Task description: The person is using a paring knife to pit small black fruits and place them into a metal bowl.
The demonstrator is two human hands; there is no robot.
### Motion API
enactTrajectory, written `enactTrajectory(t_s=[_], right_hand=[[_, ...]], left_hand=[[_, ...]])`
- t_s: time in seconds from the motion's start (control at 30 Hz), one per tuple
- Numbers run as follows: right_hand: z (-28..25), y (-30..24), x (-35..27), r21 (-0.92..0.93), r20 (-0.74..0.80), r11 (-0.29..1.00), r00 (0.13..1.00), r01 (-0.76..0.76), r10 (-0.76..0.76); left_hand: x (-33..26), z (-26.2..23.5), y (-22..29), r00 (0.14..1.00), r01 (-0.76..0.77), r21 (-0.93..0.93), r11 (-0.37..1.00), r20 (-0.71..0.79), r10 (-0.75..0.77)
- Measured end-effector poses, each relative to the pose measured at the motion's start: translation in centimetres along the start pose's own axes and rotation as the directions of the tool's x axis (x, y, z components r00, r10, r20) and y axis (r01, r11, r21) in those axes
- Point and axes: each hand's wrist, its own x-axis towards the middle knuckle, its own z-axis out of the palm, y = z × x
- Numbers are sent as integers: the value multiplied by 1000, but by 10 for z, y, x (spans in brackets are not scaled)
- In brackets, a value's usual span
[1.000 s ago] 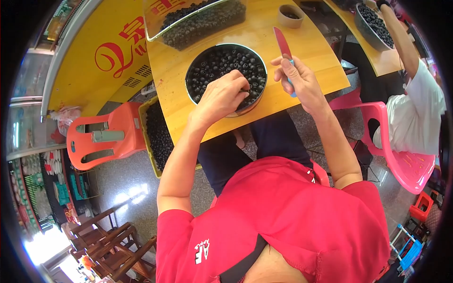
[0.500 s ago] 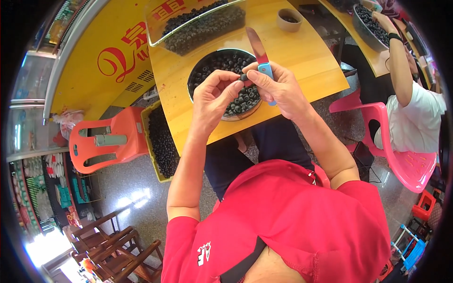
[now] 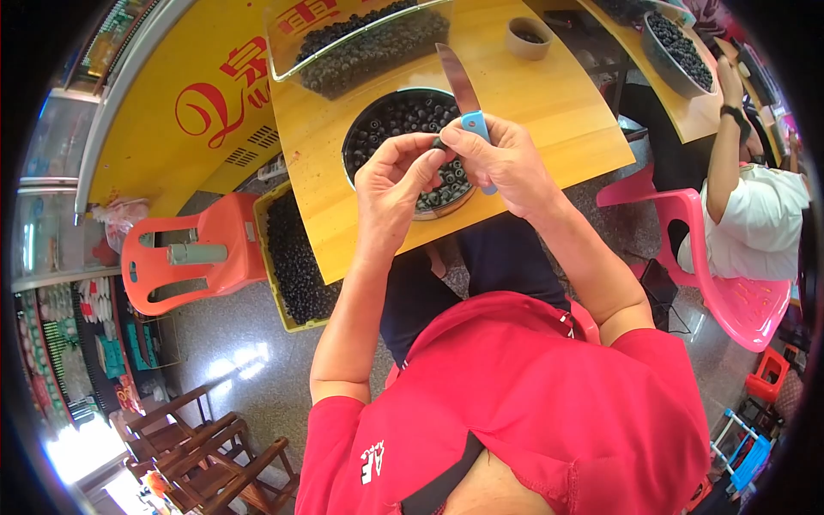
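My left hand (image 3: pixel 396 184) pinches a small dark round piece (image 3: pixel 439 143), fruit-like or nut-like, between thumb and fingertips. The fingers of both hands meet around it and partly cover it. In my right hand (image 3: pixel 512 163) is a folding-style knife with a blue handle (image 3: pixel 474 127), its blade (image 3: pixel 458 79) pointing up and away from me. Right under the hands stands a round bowl (image 3: pixel 445 211), holding many such dark pieces, several with pale ring-like openings. My wrists hide part of its near side.
On the wooden table (image 3: pixel 566 129) are a clear bin (image 3: pixel 360 36) of dark pieces and a small cup (image 3: pixel 527 50). A yellow crate (image 3: pixel 305 325) of them stands left, by an orange chair (image 3: pixel 236 245). A person (image 3: pixel 755 219) sits right on a pink chair (image 3: pixel 699 232), near another filled bowl (image 3: pixel 691 89).
The knife has shifted slightly left and the fingers cover more of the dark piece. At the right, the other person's hand has moved away from their bowl.
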Motion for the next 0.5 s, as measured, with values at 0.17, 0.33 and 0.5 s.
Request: enactTrajectory(t_s=[0.17,0.33,0.5], right_hand=[[-1,-2,-1,-41,22,999,1000,9,-8],[-3,10,2,-425,29,847,940,319,-339],[-2,0,-6,-803,296,294,775,519,-558]], left_hand=[[-2,-4,0,1000,30,-29,999,-9,-30],[-3,-4,-6,998,42,-100,994,-49,-47],[-3,-2,-8,999,3,-101,995,-51,-8]])
